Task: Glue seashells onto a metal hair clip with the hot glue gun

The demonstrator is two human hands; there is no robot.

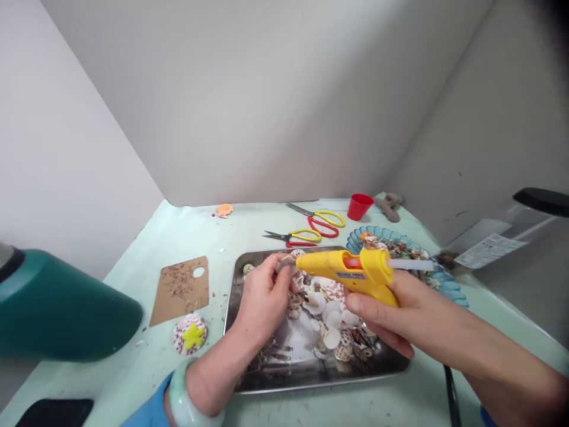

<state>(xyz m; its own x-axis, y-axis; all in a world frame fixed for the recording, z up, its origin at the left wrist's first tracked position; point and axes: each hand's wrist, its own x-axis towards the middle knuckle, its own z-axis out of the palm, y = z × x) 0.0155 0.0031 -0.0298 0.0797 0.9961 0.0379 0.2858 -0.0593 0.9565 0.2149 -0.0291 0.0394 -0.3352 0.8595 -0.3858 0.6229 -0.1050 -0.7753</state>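
Note:
My right hand [382, 314] is wrapped round the grip of a yellow glue gun [351, 270] with a clear glue stick at its back. The nozzle points left at my left hand [264, 296]. That hand is closed in a pinch on a small shell I can barely see, right at the nozzle tip. Both hands hover over a metal tray [249, 385] that holds several seashells [331, 317].
Two pairs of scissors [317, 220] and a red cup [359, 206] lie behind the tray. A blue scalloped dish [451, 287] of shells sits at right. A brown card [180, 289] and a shell with a yellow star [191, 335] lie at left, beside a teal object [57, 314].

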